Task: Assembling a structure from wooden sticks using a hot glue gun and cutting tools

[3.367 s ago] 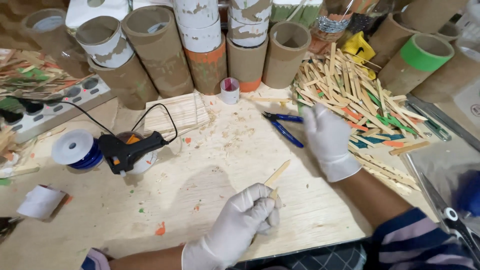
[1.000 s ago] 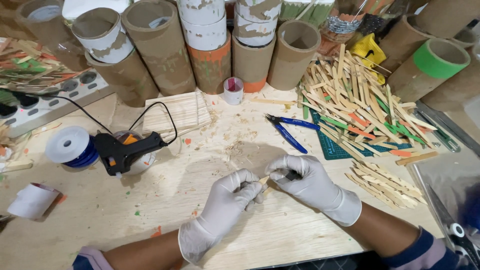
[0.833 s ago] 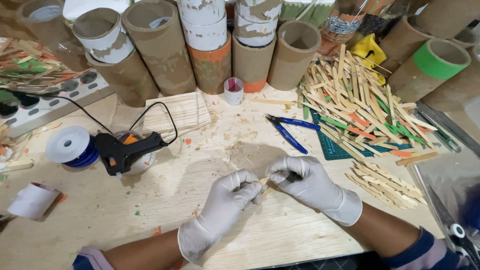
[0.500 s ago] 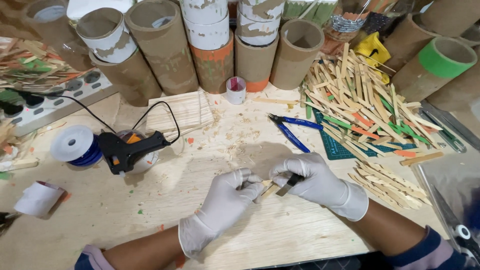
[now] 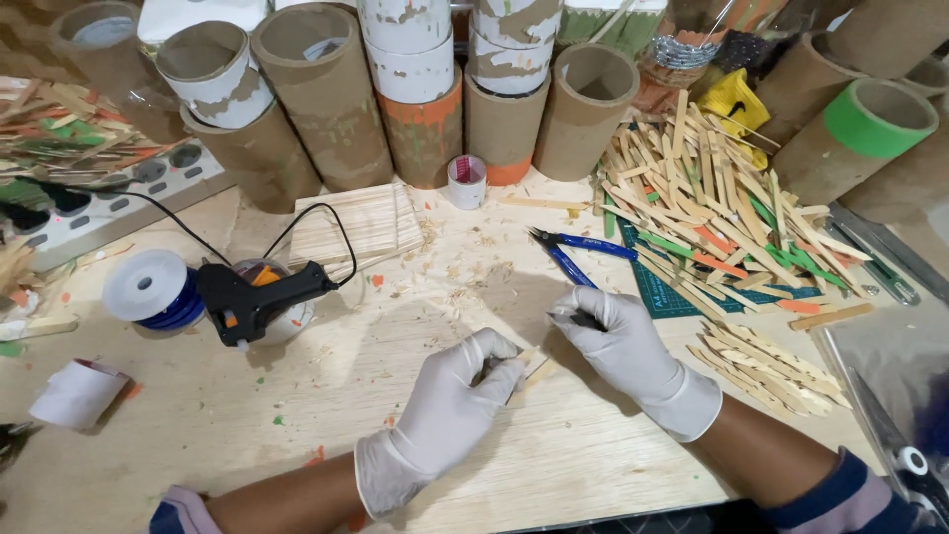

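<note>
Along the back of your desk [image 5: 297, 455] stands a row of upright cardboard tubes [image 5: 316, 94], brown, some smeared white and orange; one at the far right wears a green band [image 5: 875, 119]. A small pink-and-white tape roll [image 5: 467, 181] sits just in front of them. At your left lies a white spool on a blue reel [image 5: 148, 289], and beside it a black glue gun [image 5: 259, 300] resting on a small tub, its cord looping back. A panel of joined sticks [image 5: 361, 222] lies behind the gun. To your right a loose heap of craft sticks [image 5: 712, 208], plain with some green and orange ones, spreads over a green cutting mat [image 5: 657, 292]; blue-handled pliers [image 5: 578, 252] lie at its near edge.

Both your hands wear white gloves and are low over the middle of the desk, close together, wrists angled inward. Your left hand [image 5: 450, 405] is curled, its grip pinched shut on a short plain wooden stick [image 5: 534, 368], whose end pokes out toward your other hand. Your right hand [image 5: 618, 341] arches with fingertips pressed down on a small dark thing; what it is I cannot tell, and its grip looks closed around it.
</note>
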